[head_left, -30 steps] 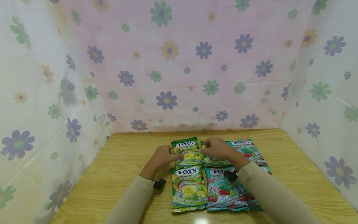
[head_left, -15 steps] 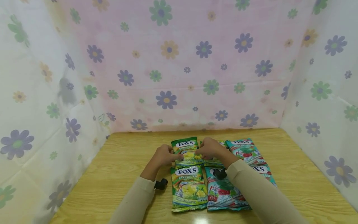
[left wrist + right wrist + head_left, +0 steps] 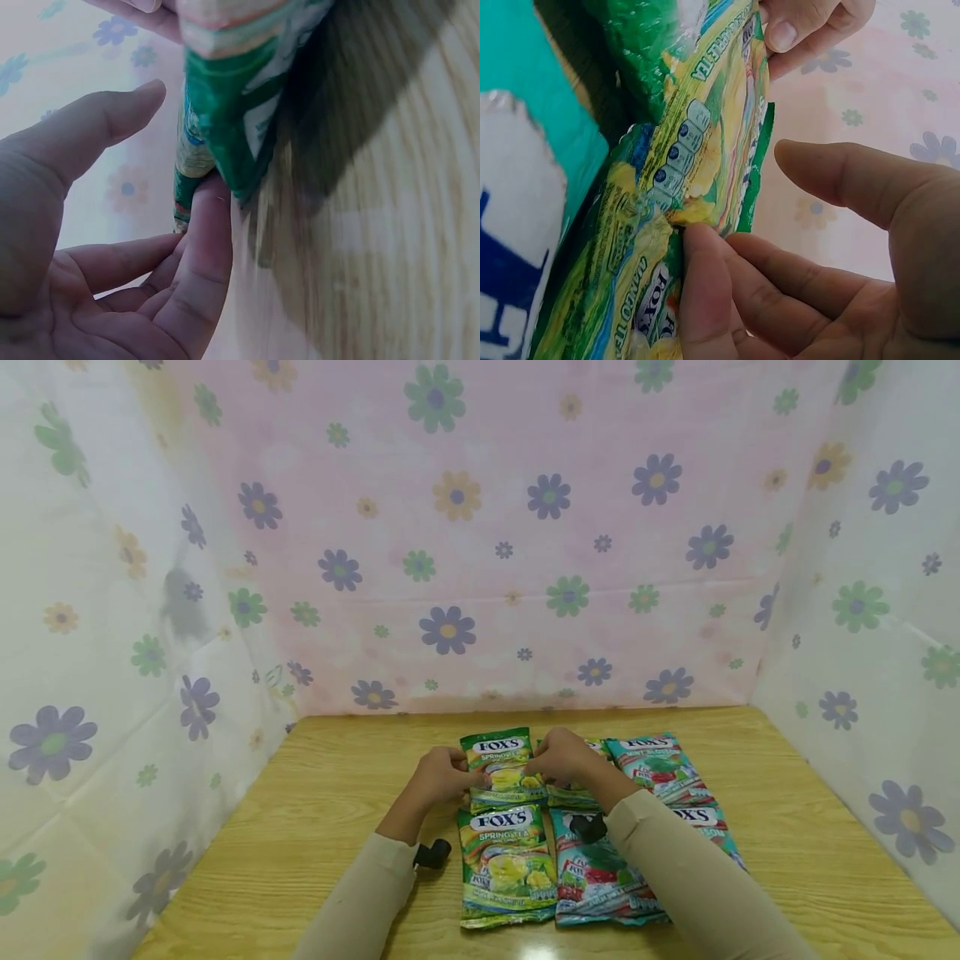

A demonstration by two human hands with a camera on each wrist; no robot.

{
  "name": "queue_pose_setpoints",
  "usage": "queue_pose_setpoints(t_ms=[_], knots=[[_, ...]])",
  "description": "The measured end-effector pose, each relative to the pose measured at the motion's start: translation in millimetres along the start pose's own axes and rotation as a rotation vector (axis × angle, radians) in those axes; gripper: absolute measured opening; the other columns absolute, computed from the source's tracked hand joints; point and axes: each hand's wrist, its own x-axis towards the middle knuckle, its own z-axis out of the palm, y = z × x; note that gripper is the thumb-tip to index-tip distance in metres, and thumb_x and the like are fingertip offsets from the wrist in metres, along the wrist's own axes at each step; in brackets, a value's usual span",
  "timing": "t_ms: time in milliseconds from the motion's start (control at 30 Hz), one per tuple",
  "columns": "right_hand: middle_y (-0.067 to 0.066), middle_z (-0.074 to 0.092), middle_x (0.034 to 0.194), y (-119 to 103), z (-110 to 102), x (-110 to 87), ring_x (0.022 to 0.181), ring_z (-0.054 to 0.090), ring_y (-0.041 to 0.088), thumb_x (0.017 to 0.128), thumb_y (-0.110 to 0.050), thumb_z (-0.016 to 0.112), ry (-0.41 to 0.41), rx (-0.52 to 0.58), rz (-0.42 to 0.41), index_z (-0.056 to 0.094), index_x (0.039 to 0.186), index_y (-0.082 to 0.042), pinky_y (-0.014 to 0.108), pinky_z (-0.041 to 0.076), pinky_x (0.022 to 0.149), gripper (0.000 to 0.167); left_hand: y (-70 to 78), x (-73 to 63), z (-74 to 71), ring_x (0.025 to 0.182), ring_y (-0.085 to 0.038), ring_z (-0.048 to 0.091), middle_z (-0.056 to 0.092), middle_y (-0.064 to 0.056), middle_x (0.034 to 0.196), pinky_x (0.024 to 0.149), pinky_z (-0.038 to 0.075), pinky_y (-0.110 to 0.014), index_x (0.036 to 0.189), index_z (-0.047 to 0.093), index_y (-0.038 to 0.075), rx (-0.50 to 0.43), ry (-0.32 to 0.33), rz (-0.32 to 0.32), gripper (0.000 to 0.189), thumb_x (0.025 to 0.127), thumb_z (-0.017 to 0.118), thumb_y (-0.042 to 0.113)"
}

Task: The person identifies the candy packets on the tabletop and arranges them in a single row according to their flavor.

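In the head view a green Fox's Spring Tea candy bag (image 3: 498, 758) lies at the back left, between my two hands. My left hand (image 3: 437, 777) touches its left edge; in the left wrist view the fingers (image 3: 210, 244) meet the bag's side and the thumb stands apart. My right hand (image 3: 566, 758) is at its right edge, fingers (image 3: 709, 289) against the packaging, thumb raised away. A second green bag (image 3: 577, 797) sits partly hidden behind the right hand. Another Spring Tea bag (image 3: 506, 864) lies in front.
Teal Mint Blossom bags lie to the right: one at the back (image 3: 663, 768), one in front (image 3: 600, 872) and one partly under the right sleeve (image 3: 716, 831). All rest on a wooden table (image 3: 337, 793) enclosed by flower-print cloth walls (image 3: 495, 552).
My right hand has shifted left to the back-left bag's right edge, uncovering more of the teal bags. The left hand has stayed at that bag's left edge.
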Motion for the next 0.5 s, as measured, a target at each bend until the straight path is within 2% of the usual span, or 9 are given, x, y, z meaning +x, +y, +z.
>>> queue_pose_setpoints(t_ms=[67,133,200,267,333,433,500], knots=[[0.014,0.074,0.079,0,0,0.3,0.066,0.065,0.022,0.092,-0.024,0.080,0.006,0.001,0.001,0.083,0.101,-0.006,0.035,0.058,0.061,0.021,0.4,0.7,0.0,0.053,-0.016,0.033,0.033,0.001,0.063,0.051,0.036,-0.029,0.070,0.039,0.011,-0.019,-0.001,-0.003,0.053,0.087,0.086,0.029],[0.016,0.074,0.078,0,1,1.1,0.060,0.060,0.019,0.092,-0.024,0.079,0.012,0.009,0.001,0.083,0.104,-0.006,0.034,0.054,0.057,0.022,0.4,1.1,-0.3,0.060,-0.016,0.041,0.042,0.000,0.070,0.054,0.040,-0.029,0.076,0.050,0.008,-0.017,0.015,-0.008,0.044,0.086,0.086,0.030],[0.016,0.073,0.075,-2,1,1.0,0.054,0.053,0.016,0.093,-0.023,0.079,0.017,0.014,-0.007,0.083,0.105,-0.006,0.033,0.049,0.054,0.021,0.8,0.8,-1.5,0.072,-0.020,0.052,0.054,-0.005,0.083,0.061,0.047,-0.032,0.090,0.062,0.001,-0.010,0.032,-0.012,0.039,0.086,0.087,0.031],[0.015,0.068,0.066,-3,2,0.9,0.049,0.044,0.015,0.094,-0.023,0.077,0.015,0.022,-0.026,0.083,0.097,-0.004,0.033,0.042,0.051,0.020,0.8,0.9,-2.9,0.089,-0.024,0.062,0.063,-0.011,0.103,0.070,0.053,-0.035,0.107,0.068,-0.001,-0.013,0.052,-0.019,0.043,0.086,0.087,0.030],[0.009,0.062,0.061,-6,2,-0.4,0.049,0.043,0.014,0.094,-0.022,0.077,0.017,0.029,-0.046,0.083,0.091,-0.004,0.033,0.041,0.052,0.020,0.3,1.1,-4.8,0.105,-0.027,0.066,0.065,-0.015,0.122,0.079,0.059,-0.038,0.129,0.066,-0.002,-0.027,0.069,-0.024,0.058,0.086,0.087,0.029],[0.001,0.042,0.052,-10,3,-0.5,0.047,0.034,0.015,0.095,-0.018,0.075,0.012,0.086,-0.067,0.067,0.062,-0.007,0.035,0.038,0.053,0.036,-1.6,2.7,-7.8,0.113,-0.033,0.067,0.064,-0.017,0.132,0.083,0.061,-0.042,0.140,0.061,0.000,-0.065,0.082,-0.018,0.062,0.088,0.085,0.025],[0.000,0.035,0.054,-12,5,0.4,0.048,0.033,0.015,0.095,-0.016,0.075,0.018,0.123,-0.068,0.055,0.058,-0.011,0.036,0.038,0.054,0.042,-3.7,2.9,-10.0,0.117,-0.034,0.066,0.064,-0.016,0.135,0.087,0.062,-0.043,0.148,0.055,0.002,-0.068,0.095,-0.011,0.068,0.090,0.084,0.024]])
